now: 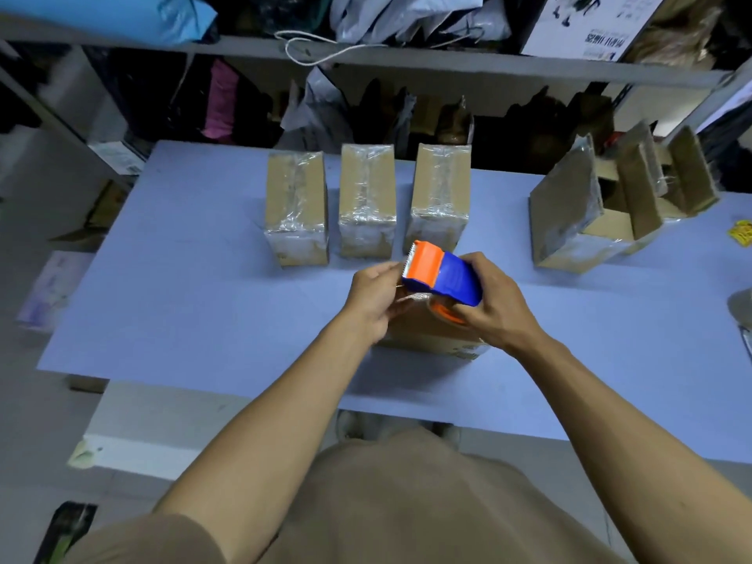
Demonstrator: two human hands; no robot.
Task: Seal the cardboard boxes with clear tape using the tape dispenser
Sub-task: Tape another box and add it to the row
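Note:
My right hand (494, 307) grips a blue and orange tape dispenser (441, 272) above a cardboard box (431, 337) that lies on the blue table (203, 303) in front of me. My left hand (374, 299) pinches the clear tape end (411, 297) just below the dispenser's toothed blade. Most of that box is hidden by my hands. Three boxes wrapped in clear tape stand in a row behind: left (296, 207), middle (367, 199), right (439, 197).
At the back right of the table stand open cardboard boxes (602, 209) with raised flaps. A yellow item (740, 234) lies at the right edge. Shelves (407, 59) full of bags and clothes run behind the table. The floor shows on the left.

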